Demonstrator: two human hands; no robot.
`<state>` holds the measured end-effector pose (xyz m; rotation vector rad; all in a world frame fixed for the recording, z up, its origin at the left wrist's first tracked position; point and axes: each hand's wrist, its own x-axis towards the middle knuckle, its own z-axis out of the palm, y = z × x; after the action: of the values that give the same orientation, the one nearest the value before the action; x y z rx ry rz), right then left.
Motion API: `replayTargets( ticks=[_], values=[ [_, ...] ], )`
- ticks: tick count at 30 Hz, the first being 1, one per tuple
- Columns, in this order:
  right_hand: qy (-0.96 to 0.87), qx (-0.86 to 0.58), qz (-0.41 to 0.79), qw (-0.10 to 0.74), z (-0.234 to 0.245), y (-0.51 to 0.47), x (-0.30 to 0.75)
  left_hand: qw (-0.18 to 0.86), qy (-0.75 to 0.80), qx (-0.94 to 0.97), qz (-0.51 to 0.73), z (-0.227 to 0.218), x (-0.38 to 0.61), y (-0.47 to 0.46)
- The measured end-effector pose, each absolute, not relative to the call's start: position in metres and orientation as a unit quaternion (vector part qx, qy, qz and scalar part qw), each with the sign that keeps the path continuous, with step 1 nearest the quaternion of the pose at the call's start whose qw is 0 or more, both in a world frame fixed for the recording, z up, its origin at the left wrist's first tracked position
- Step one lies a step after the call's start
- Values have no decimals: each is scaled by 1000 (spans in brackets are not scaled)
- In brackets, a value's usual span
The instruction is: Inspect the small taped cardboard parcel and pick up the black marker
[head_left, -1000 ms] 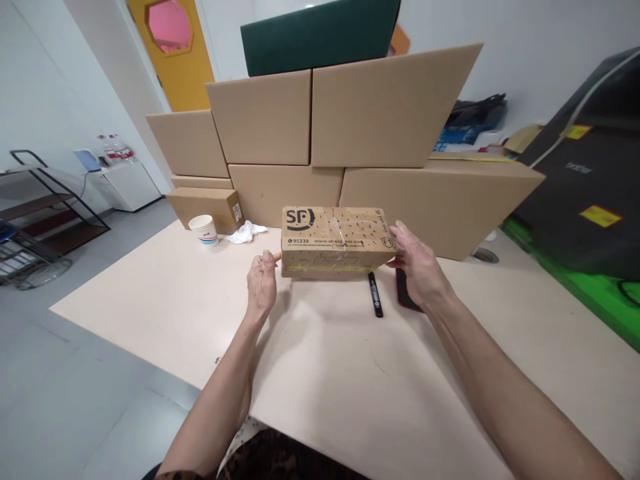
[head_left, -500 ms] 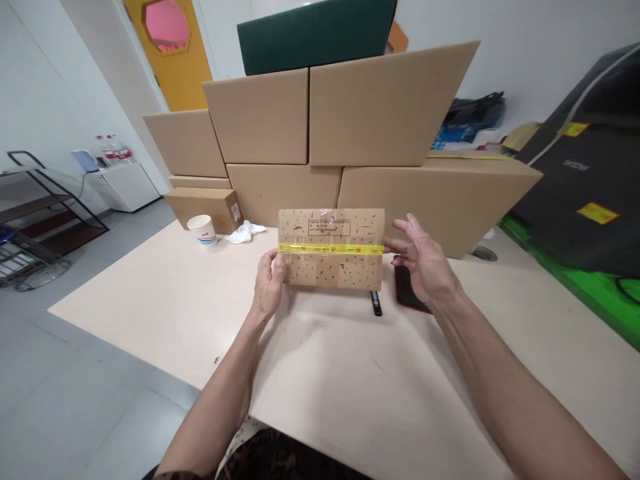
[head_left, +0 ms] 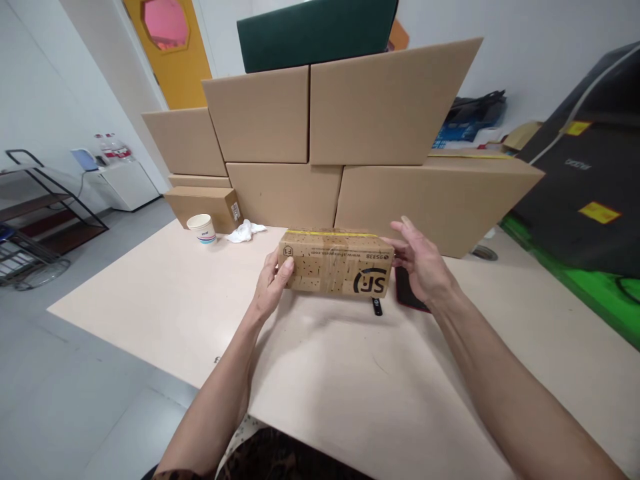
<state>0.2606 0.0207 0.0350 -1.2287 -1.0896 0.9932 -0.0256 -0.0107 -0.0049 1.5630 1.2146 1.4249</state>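
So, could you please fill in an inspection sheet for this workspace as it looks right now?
Surface: pale beige table, a few small marks.
Job's things: small printed cardboard box, logo side facing the camera upside down, yellow tape along its top edge.
Clutter: black marker and dark flat item partly hidden behind the box; paper cup; crumpled white tissue.
Grippers: left hand grips the box's left end; right hand touches its right end, fingers spread.
Cables: nothing seen on the table.
Surroundings: stacked plain cartons, yellow door, metal rack.
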Motion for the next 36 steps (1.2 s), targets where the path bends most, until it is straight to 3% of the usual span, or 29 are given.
replayTargets(
  ticks=[5,13,20,23,26,30,33,36],
  values=[
    [-480,-497,420,588,38,18,258,407,463,556,557,-5,-23,-10],
    [-639,-383,399,535,42,1,255,377,468,485,636,-11,-31,1],
    [-789,-266,258,491,57,-20,253,541,487,312,610,-21,-32,14],
    [-813,-194,237,496,54,-21,250,557,481,311,602,-28,-31,19],
    [-798,-179,241,523,47,-18,248,508,472,344,633,-33,-35,21],
    [-776,-189,279,533,43,-14,245,345,460,504,645,-34,-42,16],
    [-773,-213,273,531,43,-14,243,208,409,682,569,-30,-46,7],
    [-779,-234,244,528,44,-16,241,162,357,782,484,-25,-49,1]
  ],
)
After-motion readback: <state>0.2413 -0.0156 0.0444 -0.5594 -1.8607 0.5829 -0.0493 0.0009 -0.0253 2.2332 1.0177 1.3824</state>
